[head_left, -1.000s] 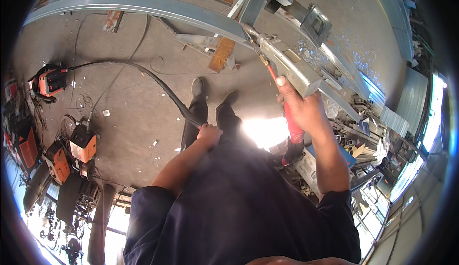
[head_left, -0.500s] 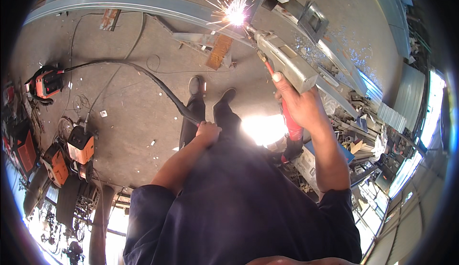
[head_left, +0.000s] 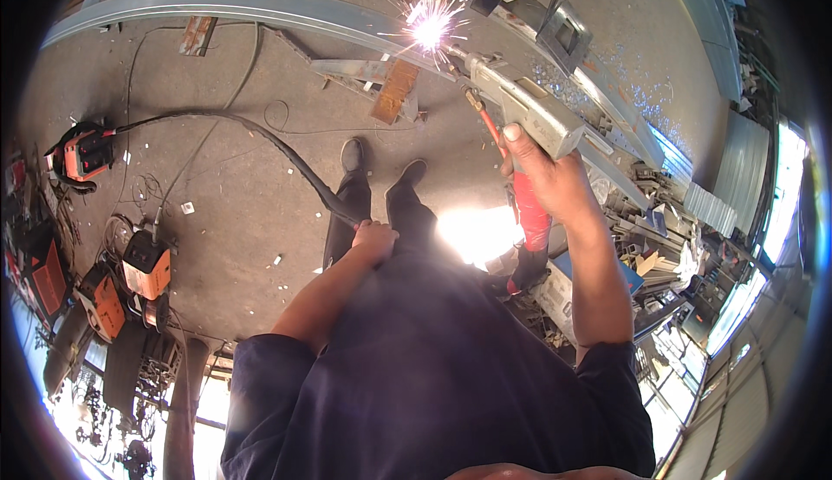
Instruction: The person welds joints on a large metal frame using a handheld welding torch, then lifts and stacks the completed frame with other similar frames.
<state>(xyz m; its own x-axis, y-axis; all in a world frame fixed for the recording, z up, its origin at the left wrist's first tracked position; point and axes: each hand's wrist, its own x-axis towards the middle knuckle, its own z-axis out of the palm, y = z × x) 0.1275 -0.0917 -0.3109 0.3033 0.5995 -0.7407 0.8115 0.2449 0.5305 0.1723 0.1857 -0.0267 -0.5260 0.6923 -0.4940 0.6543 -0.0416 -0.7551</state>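
My right hand [head_left: 559, 181] is closed around the rear of a grey, boxy metal welding gun [head_left: 524, 103], thumb along its side. A thin red hose [head_left: 488, 125] runs along the gun, and a red-wrapped cable [head_left: 531, 211] hangs below the hand. At the nozzle, bright glare and sparks [head_left: 431, 31] burst against a long grey steel beam [head_left: 295, 14]; the glare hides the exact contact point. My left hand [head_left: 375, 242], near my thighs, is wrapped around a thick black cable [head_left: 286, 151] that arcs away to the left.
An orange-and-black machine [head_left: 87, 152] sits at far left, where the black cable leads. Another orange machine [head_left: 146, 263] stands nearer. A rusty plate [head_left: 395, 90] and a steel frame piece [head_left: 565, 36] lie close to the beam. Scrap metal [head_left: 646, 246] is heaped at right.
The welding gun and my right hand have shifted slightly to the right. The sparks now spread in a wider fan. My left hand keeps nearly the same place on the cable.
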